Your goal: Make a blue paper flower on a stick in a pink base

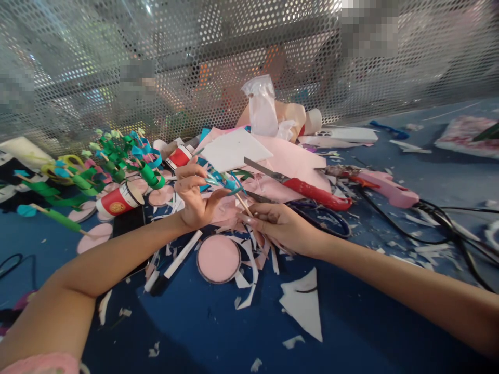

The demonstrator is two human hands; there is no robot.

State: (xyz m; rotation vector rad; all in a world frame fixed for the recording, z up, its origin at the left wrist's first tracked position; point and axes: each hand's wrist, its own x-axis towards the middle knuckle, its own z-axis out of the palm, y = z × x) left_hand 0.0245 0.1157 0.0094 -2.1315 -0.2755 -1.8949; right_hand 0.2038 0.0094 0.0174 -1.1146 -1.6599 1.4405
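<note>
Closest to me is a bit of pink sleeve (42, 363) on the left arm. The blue table (234, 343) is messy with little white scraps. A pointy white piece (306, 306) lies on it, and past that is a round pink disc (219, 259) with a dark edge. A thin white strip (183, 254) lies just to the left of the disc.

Above the scraps, in the middle, I have the thin wooden stick (245, 203). It is tilted, with curly blue paper (231, 184) at its top end. My right hand (290, 226) pinches the stick low down, between thumb and fingers. My left hand (195, 202) is up by the blue paper with its fingers bent. I cannot tell if they squeeze the paper or only touch it.

Just past my right hand are dark blue scissors (345, 227) and a long blade with a red handle (317, 194). A pink glue gun (390, 189) lies farther right, near some black cords (448, 228).

Over on the left, a red and white cup (119, 201) lies on its side. Curly green paper plants (152, 176) on sticks are around it, with round pink bases (95, 238).

Farther back, a white sheet (236, 149) lies on big pink sheets (292, 156). Behind them is a see-through bag (263, 106). Farthest away is a metal wall (218, 67) full of little holes.
</note>
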